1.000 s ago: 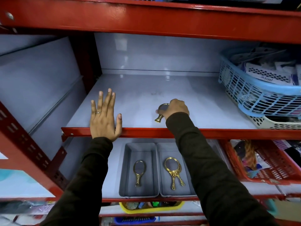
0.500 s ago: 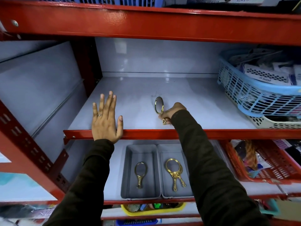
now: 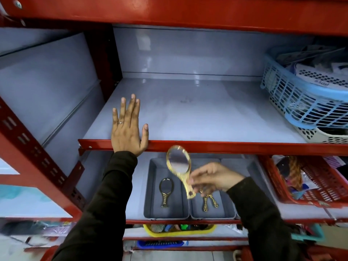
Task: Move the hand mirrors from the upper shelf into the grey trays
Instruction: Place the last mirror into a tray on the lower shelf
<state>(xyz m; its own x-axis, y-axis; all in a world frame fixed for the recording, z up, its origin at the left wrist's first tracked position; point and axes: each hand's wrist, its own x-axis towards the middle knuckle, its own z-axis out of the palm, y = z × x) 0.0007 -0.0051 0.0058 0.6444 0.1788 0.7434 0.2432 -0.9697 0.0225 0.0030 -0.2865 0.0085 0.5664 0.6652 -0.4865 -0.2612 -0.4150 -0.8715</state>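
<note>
My left hand (image 3: 128,129) lies flat and unclenched on the grey shelf (image 3: 197,117); my right hand (image 3: 212,178) pinches a mirror (image 3: 178,162) above the trays (image 3: 150,185).

I see a shelf rack of red painted metal (image 3: 226,146), its upper shelf (image 3: 197,113) a smooth, pale grey board with a soft sheen. Below that shelf, the hand mirror (image 3: 178,162) in my right hand (image 3: 212,178) shows a glossy gold frame, as does the mirror (image 3: 165,189) in the matt grey plastic tray (image 3: 150,185). Right of the shelf's middle, a pale blue basket (image 3: 301,102) is latticed plastic.
</note>
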